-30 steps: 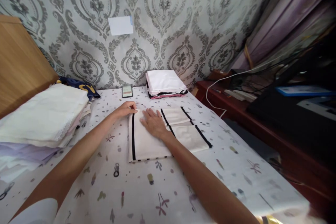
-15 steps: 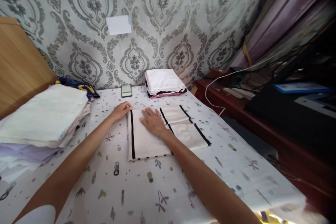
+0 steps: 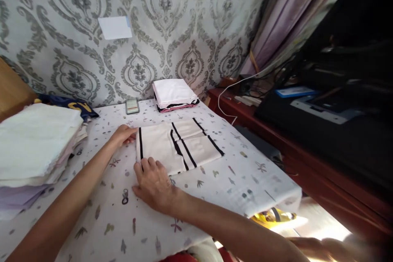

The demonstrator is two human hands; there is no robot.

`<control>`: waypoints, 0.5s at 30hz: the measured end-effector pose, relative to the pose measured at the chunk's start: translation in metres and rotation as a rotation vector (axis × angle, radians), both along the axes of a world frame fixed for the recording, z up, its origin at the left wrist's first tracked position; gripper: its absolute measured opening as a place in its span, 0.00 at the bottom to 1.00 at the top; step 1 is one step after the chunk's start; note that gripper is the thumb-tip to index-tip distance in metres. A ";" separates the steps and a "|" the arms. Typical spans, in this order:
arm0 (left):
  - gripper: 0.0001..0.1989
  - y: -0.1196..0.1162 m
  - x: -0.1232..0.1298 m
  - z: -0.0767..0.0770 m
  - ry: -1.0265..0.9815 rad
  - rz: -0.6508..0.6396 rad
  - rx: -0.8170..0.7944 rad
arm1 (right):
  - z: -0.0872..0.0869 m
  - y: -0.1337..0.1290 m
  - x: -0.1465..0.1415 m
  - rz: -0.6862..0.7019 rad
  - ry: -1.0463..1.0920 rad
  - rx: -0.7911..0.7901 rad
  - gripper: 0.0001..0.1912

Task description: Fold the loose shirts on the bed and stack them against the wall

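A white cloth with black stripes, probably a garment, lies folded flat on the bed in front of me. At its far left corner, my left hand has its fingers closed on the edge. My right hand is at the near left corner, fingers bent over the edge and thumb out to the left; its palm hides that corner. A loose black-edged flap shows on the cloth's upper layer, near its middle.
Folded pale cloths are piled at the left, by a navy item with yellow lettering. A phone and another folded stack lie near the wall. A dark red desk with a white cable stands right.
My right hand has moved from lying flat on the cloth to its near left corner. My left hand remains at the far left corner. The view has swung right.
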State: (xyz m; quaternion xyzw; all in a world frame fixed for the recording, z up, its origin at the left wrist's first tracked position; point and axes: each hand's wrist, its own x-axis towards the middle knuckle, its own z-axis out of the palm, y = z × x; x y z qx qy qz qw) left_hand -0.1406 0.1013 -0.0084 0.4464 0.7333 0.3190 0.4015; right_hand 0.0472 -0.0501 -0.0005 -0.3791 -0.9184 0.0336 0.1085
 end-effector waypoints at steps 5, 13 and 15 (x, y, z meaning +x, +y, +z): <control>0.16 -0.001 0.008 0.010 -0.015 0.017 -0.037 | -0.007 0.005 0.006 -0.019 0.006 0.047 0.10; 0.11 -0.012 0.019 0.025 -0.078 0.031 0.035 | 0.009 0.001 0.015 -0.059 0.139 0.001 0.14; 0.10 -0.019 0.013 0.031 -0.090 0.036 0.055 | 0.018 -0.004 0.014 -0.047 0.170 -0.009 0.15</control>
